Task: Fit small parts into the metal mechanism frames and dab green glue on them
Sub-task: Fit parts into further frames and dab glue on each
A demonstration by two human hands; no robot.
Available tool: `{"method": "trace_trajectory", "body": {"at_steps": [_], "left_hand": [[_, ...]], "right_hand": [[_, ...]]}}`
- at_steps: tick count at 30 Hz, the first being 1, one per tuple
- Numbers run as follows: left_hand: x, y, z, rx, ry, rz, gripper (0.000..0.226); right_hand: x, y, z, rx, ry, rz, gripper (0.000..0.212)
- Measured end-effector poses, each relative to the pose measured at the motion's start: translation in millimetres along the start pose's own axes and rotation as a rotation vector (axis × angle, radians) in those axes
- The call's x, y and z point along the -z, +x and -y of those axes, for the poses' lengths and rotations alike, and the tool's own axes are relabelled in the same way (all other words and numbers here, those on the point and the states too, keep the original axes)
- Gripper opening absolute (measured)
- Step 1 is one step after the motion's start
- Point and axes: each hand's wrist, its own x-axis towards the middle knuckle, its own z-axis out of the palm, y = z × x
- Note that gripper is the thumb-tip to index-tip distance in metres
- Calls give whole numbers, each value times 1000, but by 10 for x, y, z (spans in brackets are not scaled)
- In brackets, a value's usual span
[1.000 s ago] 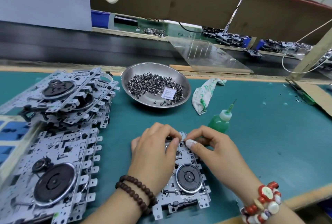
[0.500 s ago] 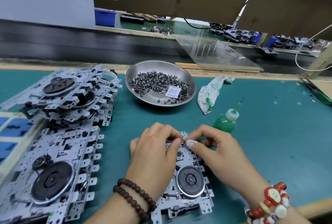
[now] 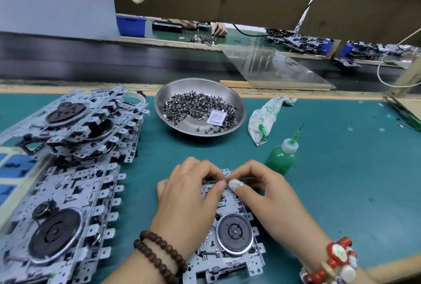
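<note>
A metal mechanism frame [image 3: 230,249] with a black round wheel lies on the green mat in front of me. My left hand [image 3: 189,197] and my right hand [image 3: 262,195] rest over its far end, fingers curled, fingertips meeting at one spot on the frame. They pinch something tiny there; the part itself is too small to make out. A green glue bottle [image 3: 281,158] with a needle tip stands just behind my right hand. A steel bowl [image 3: 237,101] of several small dark parts sits further back.
Stacks of mechanism frames [image 3: 68,124] fill the left side, with more frames [image 3: 57,226] near the front left. A glue-stained rag [image 3: 264,117] lies right of the bowl. A dark conveyor belt [image 3: 114,60] runs behind the mat. Another person's hands [image 3: 218,28] work across it.
Both hands stay on the frame's far end with fingertips together. Only the view has shifted slightly.
</note>
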Motion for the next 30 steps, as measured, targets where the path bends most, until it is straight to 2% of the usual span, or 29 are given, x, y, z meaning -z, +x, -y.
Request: {"method": "trace_trajectory", "body": {"at_steps": [12, 17, 30], "left_hand": [[-13, 26, -18, 56, -54, -22, 21], [-22, 18, -23, 47, -61, -36, 22], [-32, -5, -14, 34, -44, -43, 22]], "right_hand": [[-41, -6, -3, -73, 86, -27, 11], [-39, -25, -7, -75, 131, 25, 13], [-55, -19, 35, -157, 245, 23, 19]]}}
